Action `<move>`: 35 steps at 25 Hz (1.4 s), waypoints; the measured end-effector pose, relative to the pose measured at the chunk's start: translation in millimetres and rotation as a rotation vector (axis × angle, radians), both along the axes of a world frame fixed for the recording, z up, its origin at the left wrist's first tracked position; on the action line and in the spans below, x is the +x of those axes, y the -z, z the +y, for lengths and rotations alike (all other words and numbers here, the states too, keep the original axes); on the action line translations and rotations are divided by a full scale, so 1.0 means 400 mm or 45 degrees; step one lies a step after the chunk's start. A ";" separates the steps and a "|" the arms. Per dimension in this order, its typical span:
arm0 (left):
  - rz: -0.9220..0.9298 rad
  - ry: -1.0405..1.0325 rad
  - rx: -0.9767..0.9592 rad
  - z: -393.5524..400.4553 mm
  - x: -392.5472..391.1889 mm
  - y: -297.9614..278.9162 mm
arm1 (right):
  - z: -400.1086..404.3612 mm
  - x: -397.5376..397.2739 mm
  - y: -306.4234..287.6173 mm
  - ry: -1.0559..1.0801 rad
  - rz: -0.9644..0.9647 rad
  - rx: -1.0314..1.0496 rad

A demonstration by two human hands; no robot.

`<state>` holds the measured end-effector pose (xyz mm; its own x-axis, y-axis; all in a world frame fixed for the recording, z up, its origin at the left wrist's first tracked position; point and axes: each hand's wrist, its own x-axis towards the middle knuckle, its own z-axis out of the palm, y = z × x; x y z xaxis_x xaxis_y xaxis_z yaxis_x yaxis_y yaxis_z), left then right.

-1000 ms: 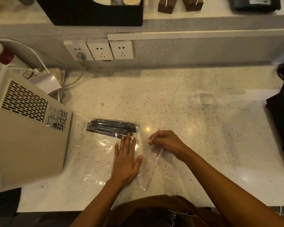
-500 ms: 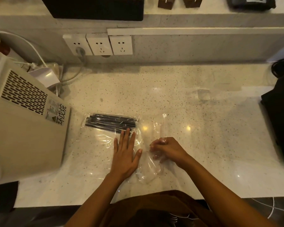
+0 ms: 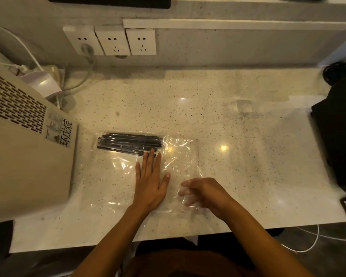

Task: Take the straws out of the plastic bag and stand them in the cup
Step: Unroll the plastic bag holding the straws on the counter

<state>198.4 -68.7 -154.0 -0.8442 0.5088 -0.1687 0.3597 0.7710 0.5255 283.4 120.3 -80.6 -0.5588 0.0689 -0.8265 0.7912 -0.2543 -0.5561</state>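
A clear plastic bag [image 3: 180, 154] lies flat on the speckled counter. Several black straws [image 3: 128, 143] sit inside it, bundled along its far left edge. My left hand [image 3: 150, 180] presses flat on the bag with straight fingers, the fingertips just short of the straws. My right hand [image 3: 203, 193] is at the bag's near right corner, its fingers loosely spread and veiled by the plastic film. A small clear thing [image 3: 245, 105], perhaps the cup, stands at the far right of the counter; its shape is hard to make out.
A large beige machine [image 3: 24, 156] fills the left side, close to the bag. Wall sockets [image 3: 110, 42] with a plugged cable sit on the back wall. A black object [image 3: 338, 140] lies at the right. The counter's front edge [image 3: 228, 230] runs just below my wrists.
My right hand let go of the bag's raised edge and moved down to the near right corner. The bag now lies flatter. My left hand stayed pressed on it.
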 end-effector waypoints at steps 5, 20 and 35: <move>-0.063 -0.115 0.095 0.024 0.013 -0.011 | 0.013 0.014 -0.012 -0.136 -0.067 0.060; 0.051 0.040 0.088 0.032 0.094 -0.134 | 0.129 -0.020 -0.041 -0.124 -0.017 -0.163; 0.635 -0.145 -0.148 -0.100 0.146 -0.213 | 0.228 -0.018 -0.060 -0.172 0.408 0.903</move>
